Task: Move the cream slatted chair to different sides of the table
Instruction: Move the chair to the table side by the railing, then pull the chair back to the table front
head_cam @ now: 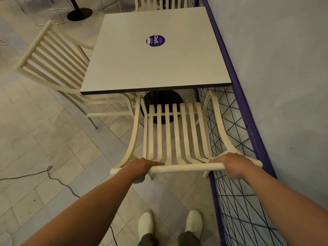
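Hands, left hand point(142, 168) and right hand point(230, 166), grip cream slatted chair point(175, 137) top rail.

I see pale floor tiles point(44, 139) with a dark cable point(58, 180) lying left of the purple wire fence point(236, 201); a plain grey wall point(284, 68) stands directly right of that fence.

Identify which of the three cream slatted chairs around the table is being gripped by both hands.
The near chair: the left hand and right hand clasp its top rail. The left-side chair and far chair stand untouched.
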### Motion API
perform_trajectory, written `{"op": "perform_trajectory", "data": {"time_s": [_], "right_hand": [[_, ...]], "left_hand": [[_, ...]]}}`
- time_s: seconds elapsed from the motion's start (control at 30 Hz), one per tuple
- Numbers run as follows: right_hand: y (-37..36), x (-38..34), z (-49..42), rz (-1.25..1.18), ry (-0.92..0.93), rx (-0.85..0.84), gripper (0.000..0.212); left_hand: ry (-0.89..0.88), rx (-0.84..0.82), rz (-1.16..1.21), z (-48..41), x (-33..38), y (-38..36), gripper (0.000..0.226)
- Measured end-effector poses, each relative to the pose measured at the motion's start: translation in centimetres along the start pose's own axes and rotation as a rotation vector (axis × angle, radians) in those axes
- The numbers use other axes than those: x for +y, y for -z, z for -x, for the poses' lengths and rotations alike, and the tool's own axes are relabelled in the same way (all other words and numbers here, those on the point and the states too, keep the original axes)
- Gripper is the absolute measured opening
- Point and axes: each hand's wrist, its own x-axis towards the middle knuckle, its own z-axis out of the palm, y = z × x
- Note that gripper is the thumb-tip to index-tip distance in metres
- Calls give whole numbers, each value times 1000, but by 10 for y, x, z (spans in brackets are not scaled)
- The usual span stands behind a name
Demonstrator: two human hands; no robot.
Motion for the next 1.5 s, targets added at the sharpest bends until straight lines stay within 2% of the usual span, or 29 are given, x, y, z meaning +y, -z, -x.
{"op": "perform_trajectory", "data": {"time_s": [0.3, 0.53, 0.6, 0.7, 0.93, 1.13, 1.33, 1.5], "right_hand": [[-1, -1, 3, 14, -7, 7, 78], [-3, -1, 5, -27, -3, -48, 76], [0, -4, 5, -40, 3, -75, 74], [16, -24, 8, -118, 30, -128, 85], [62, -103, 11, -79, 195, -90, 80], [81, -184, 9, 60, 324, -84, 72], [88, -281, -4, 187, 414, -92, 71], [89, -394, -14, 230, 458, -99, 71]], "left_hand": [[13, -12, -13, 3, 5, 1, 79], [39, -64, -22, 6, 3, 0, 88], [54, -78, 9, 8, 7, 3, 84], [64, -61, 40, 17, 21, 14, 78], [94, 12, 186, 57, 36, 32, 73], [239, 132, 316, 110, 5, 25, 75], [320, 149, 378, 163, -60, 21, 77], [398, 147, 409, 217, -147, 9, 81]]}}
